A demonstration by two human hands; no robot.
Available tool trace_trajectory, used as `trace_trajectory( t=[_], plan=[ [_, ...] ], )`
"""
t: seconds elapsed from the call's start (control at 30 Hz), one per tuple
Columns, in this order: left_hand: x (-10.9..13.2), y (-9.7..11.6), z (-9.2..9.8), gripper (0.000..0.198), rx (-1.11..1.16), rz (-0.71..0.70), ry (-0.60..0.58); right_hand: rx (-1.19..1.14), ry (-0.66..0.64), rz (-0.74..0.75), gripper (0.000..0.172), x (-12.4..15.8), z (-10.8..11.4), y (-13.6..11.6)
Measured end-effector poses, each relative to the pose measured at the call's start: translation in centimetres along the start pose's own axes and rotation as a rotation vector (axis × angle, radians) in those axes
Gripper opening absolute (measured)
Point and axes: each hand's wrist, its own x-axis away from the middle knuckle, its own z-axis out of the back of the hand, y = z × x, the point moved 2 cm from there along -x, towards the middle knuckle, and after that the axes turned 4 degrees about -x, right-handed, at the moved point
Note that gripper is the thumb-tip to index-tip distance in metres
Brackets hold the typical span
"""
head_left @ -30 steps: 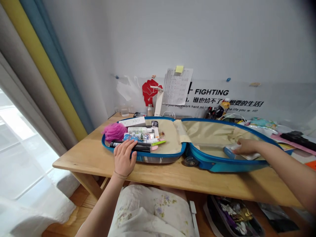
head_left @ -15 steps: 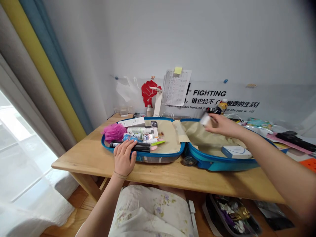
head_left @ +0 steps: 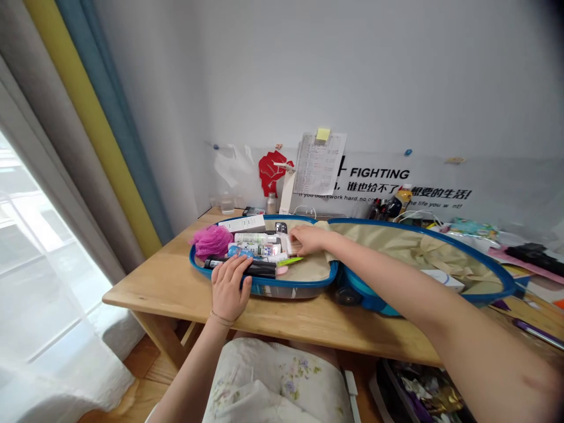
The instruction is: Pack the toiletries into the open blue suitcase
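An open blue suitcase point(head_left: 308, 286) lies on the wooden table. My left hand point(head_left: 230, 286) rests over its near left rim, fingers stretched across a black cylinder point(head_left: 264, 269). Reaching into the left half, my right hand point(head_left: 308, 239) grips a small whitish container point(head_left: 291, 245); the fingers partly hide it. Around it are a white tube point(head_left: 253, 238), a blue pack point(head_left: 238, 251) and a bright green slim item point(head_left: 291, 261). A pink bath puff point(head_left: 213, 241) fills the left end, beside a long white box point(head_left: 244, 224).
In the suitcase's right half lies a white-and-blue box point(head_left: 443, 280), partly behind my right forearm. Bottles point(head_left: 402, 200) and a white lamp point(head_left: 287, 191) stand along the wall. Below the table is a bin point(head_left: 396, 390) with crumpled wrappers. A purple pen point(head_left: 537, 333) lies at right.
My right hand has moved left from above the suitcase's right half into the left half, carrying the small container down among the toiletries. My left hand stays on the rim. The view has shifted slightly.
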Motion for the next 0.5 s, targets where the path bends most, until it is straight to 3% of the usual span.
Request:
trace_trajectory(
  t=[0.17, 0.3, 0.4, 0.5],
  plan=[
    [-0.1, 0.1, 0.0, 0.037, -0.002, 0.004, 0.008, -0.032, -0.020, 0.032, 0.048, 0.0, -0.7, -0.2],
    [-0.2, 0.2, 0.1, 0.036, -0.012, -0.015, 0.021, -0.099, -0.005, 0.040, 0.042, 0.2, 0.4, 0.4],
    [-0.2, 0.2, 0.1, 0.037, -0.008, -0.006, 0.013, -0.119, 0.100, -0.066, 0.042, 1.9, 2.7, 3.4],
    [-0.1, 0.2, 0.1, 0.037, 0.005, 0.004, 0.009, -0.099, 0.184, -0.303, 0.043, 5.7, 4.6, 8.8]
  ],
)
